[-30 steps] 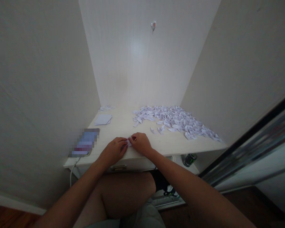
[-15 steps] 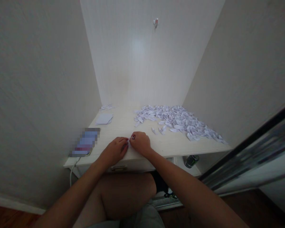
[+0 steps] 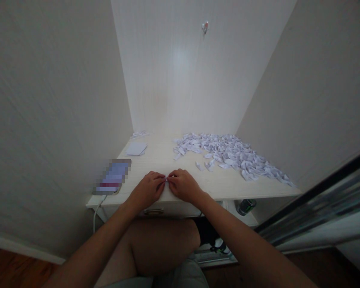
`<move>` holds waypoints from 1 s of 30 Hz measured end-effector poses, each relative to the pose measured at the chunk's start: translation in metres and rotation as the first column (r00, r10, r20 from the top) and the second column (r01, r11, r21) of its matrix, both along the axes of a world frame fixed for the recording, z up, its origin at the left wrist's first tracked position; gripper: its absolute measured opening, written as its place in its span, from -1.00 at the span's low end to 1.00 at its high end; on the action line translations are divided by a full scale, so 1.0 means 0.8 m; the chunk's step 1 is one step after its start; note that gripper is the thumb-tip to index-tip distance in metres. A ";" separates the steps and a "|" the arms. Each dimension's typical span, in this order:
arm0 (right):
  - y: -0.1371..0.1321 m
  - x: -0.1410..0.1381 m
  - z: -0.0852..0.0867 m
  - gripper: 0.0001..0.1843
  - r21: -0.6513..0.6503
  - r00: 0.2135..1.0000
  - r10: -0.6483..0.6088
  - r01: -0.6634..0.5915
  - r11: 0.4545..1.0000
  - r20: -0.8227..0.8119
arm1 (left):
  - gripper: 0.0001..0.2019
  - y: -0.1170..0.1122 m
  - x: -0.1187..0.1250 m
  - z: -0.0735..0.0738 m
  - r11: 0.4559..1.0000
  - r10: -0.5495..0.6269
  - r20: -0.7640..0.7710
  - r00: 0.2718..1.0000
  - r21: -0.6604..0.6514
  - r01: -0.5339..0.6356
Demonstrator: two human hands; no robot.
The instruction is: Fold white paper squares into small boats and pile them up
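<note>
Near the front edge of the white desk, my left hand and my right hand meet fingertip to fingertip. Both are closed in a pinch on a small piece of white paper, mostly hidden by the fingers. Beyond my right hand, a few folded paper pieces lie apart from a broad heap of folded white paper pieces. A stack of square white paper sheets sits beyond my left hand, to the left.
A phone, its screen blurred out, lies at the desk's left edge with a white cable hanging down. Thin paper strips rest at the back left corner. Below the desk, a dark can lies on a shelf. Walls enclose the desk.
My right hand has turned from a curled grip to a fingertip pinch facing my left hand. The whole view has shifted slightly, so things appear further right.
</note>
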State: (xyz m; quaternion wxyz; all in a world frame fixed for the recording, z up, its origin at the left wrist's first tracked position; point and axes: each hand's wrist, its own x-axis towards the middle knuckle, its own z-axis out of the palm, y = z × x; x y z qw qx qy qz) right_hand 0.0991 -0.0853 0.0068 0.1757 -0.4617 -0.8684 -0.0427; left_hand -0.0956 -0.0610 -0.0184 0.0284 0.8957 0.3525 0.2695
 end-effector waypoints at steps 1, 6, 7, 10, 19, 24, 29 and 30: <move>0.001 0.000 -0.002 -0.75 -0.007 1.000 0.003 -0.003 1.000 -0.020 | -0.72 0.000 0.000 0.001 1.000 0.001 -0.008 1.000 -0.001 -0.001; 0.006 -0.003 -0.008 -0.76 -0.055 0.996 -0.015 0.010 0.998 -0.093 | -0.72 0.000 0.000 0.000 1.000 0.011 -0.022 1.000 -0.001 -0.011; 0.006 -0.003 -0.009 -0.76 -0.059 0.994 -0.016 0.010 0.998 -0.104 | -0.72 0.000 0.000 0.000 1.000 0.012 -0.022 1.000 -0.002 -0.012; 0.008 -0.003 -0.011 -0.75 -0.057 0.992 -0.009 0.002 0.998 -0.126 | -0.70 -0.001 0.000 -0.001 1.000 0.008 -0.024 1.000 -0.006 -0.008; 0.011 -0.002 -0.012 -0.75 -0.054 0.991 -0.008 0.001 0.999 -0.131 | -0.68 -0.005 0.000 0.002 1.000 0.001 -0.041 0.999 0.009 0.000; 0.013 -0.001 -0.010 -0.74 -0.091 0.983 -0.029 0.013 0.996 -0.179 | -0.69 -0.006 0.001 0.004 1.000 -0.004 -0.052 0.999 0.013 0.005; 0.016 0.000 -0.008 -0.71 -0.124 0.979 -0.033 0.008 0.992 -0.199 | -0.70 -0.006 0.001 0.004 1.000 -0.011 -0.059 0.998 0.000 0.011; 0.016 0.001 -0.007 -0.70 -0.130 0.979 -0.031 0.005 0.991 -0.201 | -0.70 -0.006 0.001 0.005 1.000 -0.010 -0.064 0.998 0.000 0.010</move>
